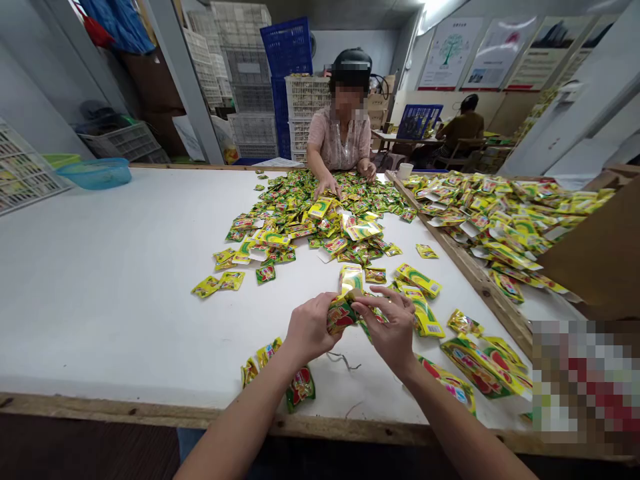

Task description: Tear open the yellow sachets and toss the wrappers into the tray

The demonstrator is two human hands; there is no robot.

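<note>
Bare forearms reach over the white table, left hand and right hand pinching a strip of foil sachets between them, a close, firm grip looking right for steady work, loose sachets just beside the right hand!

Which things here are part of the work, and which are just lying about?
Part of the work:
left hand and right hand, both gripping a bunch of yellow sachets
loose sachets near the hands
big sachet heap mid-table

Just lying about:
blue plastic basin
stacked crates
white cup
</note>
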